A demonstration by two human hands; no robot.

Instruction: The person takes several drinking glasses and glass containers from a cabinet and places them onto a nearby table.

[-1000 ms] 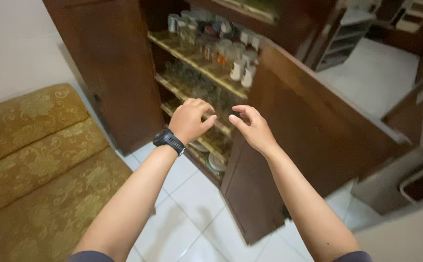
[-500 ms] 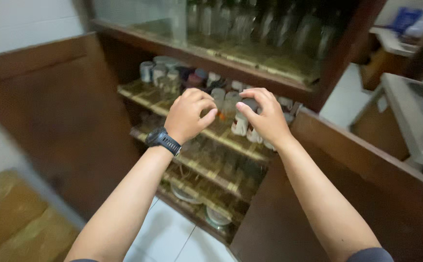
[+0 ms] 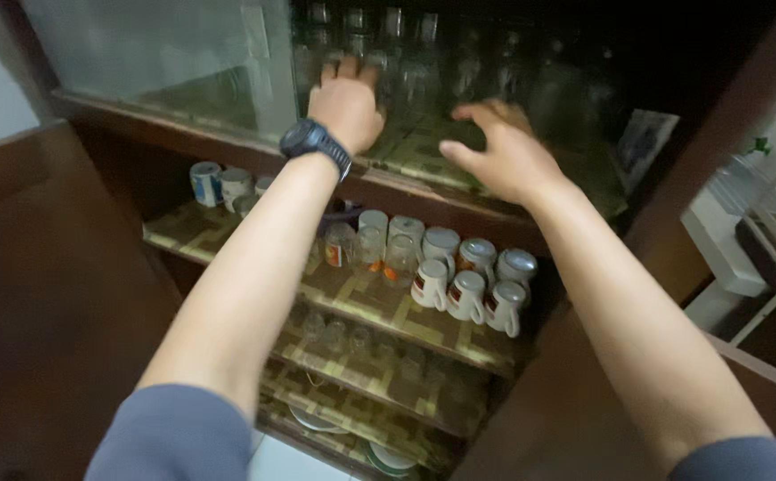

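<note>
The drinking glasses (image 3: 424, 71) are clear, plain tumblers, standing upright in close rows on the upper shelf (image 3: 424, 160) of a dark wooden cabinet (image 3: 40, 294), partly behind a sliding glass pane (image 3: 165, 53). They blur into the gloom, so their count is hard to tell.

The left hand (image 3: 345, 100), with a black watch (image 3: 315, 142) on the wrist, reaches up to that upper shelf; its fingers lie flat among the front glasses, and I cannot tell whether the grip has closed on any one of them. The right hand (image 3: 502, 153) hovers just above the shelf's patterned liner, beside the left hand, fingers spread and loosely curled, its grip open and holding nothing.

Below the upper shelf sits a row of white mugs (image 3: 468, 285) and small printed glasses (image 3: 370, 249); further down are more glasses and plates (image 3: 388, 456).

Half a second ago both hands were cupped together lower down, in front of the mug shelf; they have since risen to the upper shelf and moved apart.
</note>
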